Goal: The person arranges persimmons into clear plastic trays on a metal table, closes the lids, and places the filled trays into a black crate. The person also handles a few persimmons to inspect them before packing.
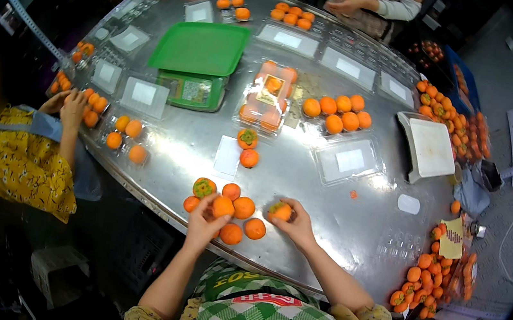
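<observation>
My left hand (205, 221) grips an orange persimmon (223, 207) over a loose cluster of persimmons near the front edge of the metal table (180, 150). In my right hand (295, 223) is another persimmon (280, 211), its green calyx turned to the left. The cluster includes a persimmon with its calyx facing up (204, 187) and one at the right side (254, 228). My left hand partly hides some of the fruit. Beyond them, two persimmons (249, 158) lie beside a white card (227, 157).
A filled clear clamshell (267, 96), a green scale (196, 62) and a white scale (430, 149) stand farther back. Persimmon heaps (422, 284) line the right edge. Empty clear trays (348, 160) lie around. Two co-workers handle fruit, one at left (73, 109), one across (350, 3).
</observation>
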`<state>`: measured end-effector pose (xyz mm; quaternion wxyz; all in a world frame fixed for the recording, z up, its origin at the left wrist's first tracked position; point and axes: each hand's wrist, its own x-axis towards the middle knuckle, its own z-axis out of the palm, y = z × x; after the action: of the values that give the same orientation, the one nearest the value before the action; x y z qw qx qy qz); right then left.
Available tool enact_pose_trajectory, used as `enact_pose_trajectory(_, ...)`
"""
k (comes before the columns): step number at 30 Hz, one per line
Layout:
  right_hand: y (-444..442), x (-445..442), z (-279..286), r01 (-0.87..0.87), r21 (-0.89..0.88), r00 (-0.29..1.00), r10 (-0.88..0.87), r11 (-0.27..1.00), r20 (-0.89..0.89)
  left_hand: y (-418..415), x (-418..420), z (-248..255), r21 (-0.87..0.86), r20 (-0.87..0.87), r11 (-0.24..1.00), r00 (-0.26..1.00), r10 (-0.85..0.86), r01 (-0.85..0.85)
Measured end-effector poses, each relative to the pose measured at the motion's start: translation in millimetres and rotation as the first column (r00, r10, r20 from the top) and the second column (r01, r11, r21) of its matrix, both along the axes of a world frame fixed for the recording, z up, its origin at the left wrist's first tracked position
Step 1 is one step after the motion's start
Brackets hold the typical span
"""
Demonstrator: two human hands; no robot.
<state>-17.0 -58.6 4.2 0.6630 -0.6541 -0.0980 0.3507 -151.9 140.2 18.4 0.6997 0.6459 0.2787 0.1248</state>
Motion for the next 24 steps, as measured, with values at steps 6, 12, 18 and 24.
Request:
enact_pose_trajectory(6, 50, 13, -32, 0.125, -0.139, 0.948, -0.077, 0.982, 0.308, 45, 55, 4, 0.772, -0.179, 0.624, 0.984, 0.027, 0.123)
enact_pose_trajectory(12, 66, 3, -40, 0.237, -0.325, 0.803, 0.004, 0.916, 0.597, 57, 76, -24, 0.802, -0.431, 0.472, 0.902, 0.033, 0.365)
enact_pose_trajectory(18, 49, 11, -40, 0.288, -0.224, 0.88, -0.166, 0.931, 0.444, 59, 78, -31, 0.742, -0.431, 0.559, 0.902, -0.025, 0.37)
enact_pose_trajectory(24, -10, 51, -37, 0.726, -0.125, 0.485, -0.631, 0.677, -0.606, 52, 76, -29, 0.779, -0.214, 0.601, 0.977, -0.011, 0.178)
